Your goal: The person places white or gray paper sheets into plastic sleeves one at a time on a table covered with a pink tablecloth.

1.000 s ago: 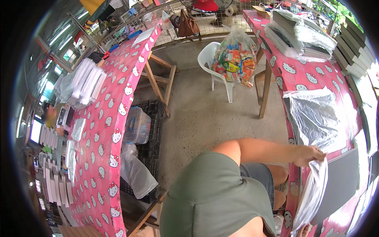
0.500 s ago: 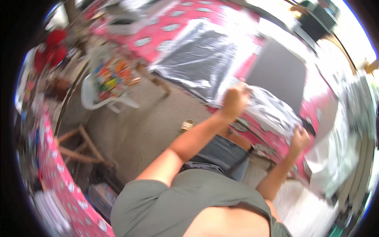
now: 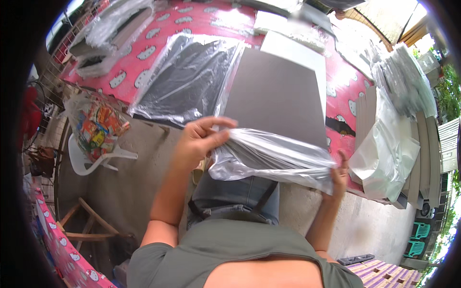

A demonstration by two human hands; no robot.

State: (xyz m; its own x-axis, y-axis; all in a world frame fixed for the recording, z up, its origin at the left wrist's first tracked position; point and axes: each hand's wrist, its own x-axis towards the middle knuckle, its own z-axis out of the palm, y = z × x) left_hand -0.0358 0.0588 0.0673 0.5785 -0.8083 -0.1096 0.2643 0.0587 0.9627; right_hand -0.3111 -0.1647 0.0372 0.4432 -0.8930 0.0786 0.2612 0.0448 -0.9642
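A flat grey board (image 3: pixel 276 91) lies on the pink table, its near end inside a bunched clear plastic bag (image 3: pixel 273 156). At the bag's left corner, my left hand (image 3: pixel 199 141) pinches the film between thumb and fingers. My right hand (image 3: pixel 338 177) grips the bag's right corner, beyond the board's near right corner. The film between my hands is stretched in folds and hangs over the table's front edge. Left of the board lies a dark sheet in clear plastic (image 3: pixel 187 79), almost touching it.
White sheets (image 3: pixel 297 50) stick out from under the board's far side. Stacked grey boards and white plastic (image 3: pixel 391 158) stand at the right. Wrapped bundles (image 3: pixel 103 43) sit on the far left. A white chair (image 3: pixel 84 161) holding a bag of colourful packets (image 3: pixel 98 127) is on the floor.
The view has turned to the right, so the table and board sit further left in it. Both hands still hold the bag, and its film now spreads wider across the board's near end.
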